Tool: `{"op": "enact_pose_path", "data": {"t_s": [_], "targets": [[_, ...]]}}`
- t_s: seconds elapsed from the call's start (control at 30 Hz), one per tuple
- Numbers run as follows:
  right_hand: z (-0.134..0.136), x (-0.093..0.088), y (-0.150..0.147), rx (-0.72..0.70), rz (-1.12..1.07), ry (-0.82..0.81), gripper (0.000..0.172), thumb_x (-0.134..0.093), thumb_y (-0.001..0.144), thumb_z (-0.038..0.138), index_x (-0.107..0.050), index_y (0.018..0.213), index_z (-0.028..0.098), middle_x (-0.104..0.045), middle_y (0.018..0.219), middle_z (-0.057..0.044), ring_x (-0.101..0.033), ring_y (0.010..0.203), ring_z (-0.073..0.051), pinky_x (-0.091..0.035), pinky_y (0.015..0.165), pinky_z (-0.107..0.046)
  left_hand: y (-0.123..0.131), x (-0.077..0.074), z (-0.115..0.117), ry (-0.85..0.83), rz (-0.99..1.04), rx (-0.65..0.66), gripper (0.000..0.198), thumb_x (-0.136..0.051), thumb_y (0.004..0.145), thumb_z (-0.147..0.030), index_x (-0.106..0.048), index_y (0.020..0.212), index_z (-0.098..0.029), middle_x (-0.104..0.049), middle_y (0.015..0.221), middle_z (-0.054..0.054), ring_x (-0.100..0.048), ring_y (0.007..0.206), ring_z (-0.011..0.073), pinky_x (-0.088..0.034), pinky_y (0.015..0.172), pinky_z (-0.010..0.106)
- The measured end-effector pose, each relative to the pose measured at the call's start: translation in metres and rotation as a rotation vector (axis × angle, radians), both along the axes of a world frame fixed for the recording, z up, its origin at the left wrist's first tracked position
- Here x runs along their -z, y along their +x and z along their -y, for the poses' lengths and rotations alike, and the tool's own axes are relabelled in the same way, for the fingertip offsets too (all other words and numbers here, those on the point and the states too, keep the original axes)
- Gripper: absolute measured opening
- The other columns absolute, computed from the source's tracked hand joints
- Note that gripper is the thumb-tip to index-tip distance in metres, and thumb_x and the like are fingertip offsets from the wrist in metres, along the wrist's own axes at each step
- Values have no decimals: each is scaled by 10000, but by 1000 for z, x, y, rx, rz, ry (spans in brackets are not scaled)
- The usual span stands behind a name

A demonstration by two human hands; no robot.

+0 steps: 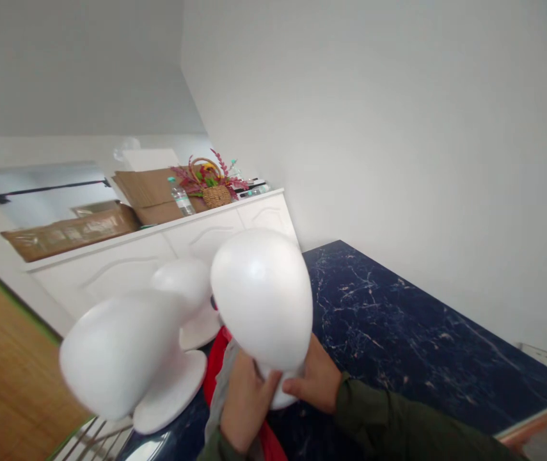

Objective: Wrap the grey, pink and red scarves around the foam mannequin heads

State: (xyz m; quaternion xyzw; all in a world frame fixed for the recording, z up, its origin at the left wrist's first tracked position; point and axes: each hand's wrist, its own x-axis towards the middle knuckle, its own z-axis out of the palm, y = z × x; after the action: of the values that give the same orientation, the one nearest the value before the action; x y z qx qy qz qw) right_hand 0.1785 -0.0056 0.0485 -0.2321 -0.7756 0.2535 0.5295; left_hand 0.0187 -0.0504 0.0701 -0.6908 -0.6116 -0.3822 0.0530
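Observation:
A smooth white head form [266,294] stands upright in the middle, over the dark blue marbled table [388,320]. My left hand [247,397] is wrapped round the left side of its narrow neck. From the right, my right hand [318,378] closes round the same neck, and the two thumbs nearly meet in front. Red and grey cloth [216,368] lies beside and under my left wrist. Two more white head forms, one larger in view [114,352] and one behind it [184,282], are at the left on flat round bases.
A white cabinet [129,275] at the back carries cardboard [151,192], a plastic bottle [182,198] and a flower basket [216,196]. A wooden panel [9,365] fills the lower left. The table meets a plain wall at the right.

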Motion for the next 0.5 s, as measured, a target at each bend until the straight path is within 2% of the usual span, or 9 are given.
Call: {"op": "enact_pose_path", "data": {"t_s": [0.07, 0.17, 0.27, 0.3, 0.37, 0.5], "targets": [[-22, 2, 6, 129, -12, -34, 785, -654, 557, 525, -420, 1215, 166, -463, 1211, -105, -412, 1108, -273, -308, 959, -409, 8, 0, -24, -71, 13, 114, 567, -397, 820, -406, -238, 1316, -182, -357, 1334, 85, -315, 1224, 222, -280, 1007, 403], [-54, 8, 17, 204, -21, -55, 684, -695, 550, 417, -485, 1154, 174, -515, 1168, -86, -445, 1089, -250, -321, 962, -393, 9, 6, -49, -173, 6, 245, 510, -282, 864, -365, -203, 1330, -171, -293, 1375, 69, -299, 1238, 169, -242, 1031, 347], [-73, 18, 23, 246, -13, -80, 633, -693, 557, 372, -504, 1128, 173, -536, 1145, -82, -474, 1067, -235, -355, 943, -377, -9, 16, -60, -185, -103, 259, 505, -294, 855, -370, -248, 1316, -170, -329, 1358, 60, -318, 1228, 164, -252, 1027, 335], [-77, 21, 25, 268, 1, -87, 635, -696, 550, 373, -508, 1122, 172, -543, 1136, -83, -481, 1058, -236, -364, 935, -377, -19, 20, -62, -170, -152, 217, 514, -317, 842, -382, -276, 1304, -161, -355, 1342, 70, -327, 1223, 176, -254, 1026, 341], [-81, 26, 25, 330, 21, -101, 671, -703, 530, 392, -502, 1127, 162, -544, 1129, -94, -487, 1049, -243, -371, 929, -381, -41, 27, -61, -160, -239, 49, 574, -395, 790, -431, -339, 1271, -122, -411, 1295, 115, -357, 1202, 221, -269, 1013, 362], [-81, 30, 22, 469, 68, -129, 728, -687, 530, 433, -473, 1156, 129, -536, 1125, -126, -479, 1050, -261, -368, 926, -396, -78, 35, -51, -331, -348, -297, 774, -521, 657, -520, -353, 1248, -50, -434, 1245, 203, -411, 1143, 311, -330, 943, 406]]}}
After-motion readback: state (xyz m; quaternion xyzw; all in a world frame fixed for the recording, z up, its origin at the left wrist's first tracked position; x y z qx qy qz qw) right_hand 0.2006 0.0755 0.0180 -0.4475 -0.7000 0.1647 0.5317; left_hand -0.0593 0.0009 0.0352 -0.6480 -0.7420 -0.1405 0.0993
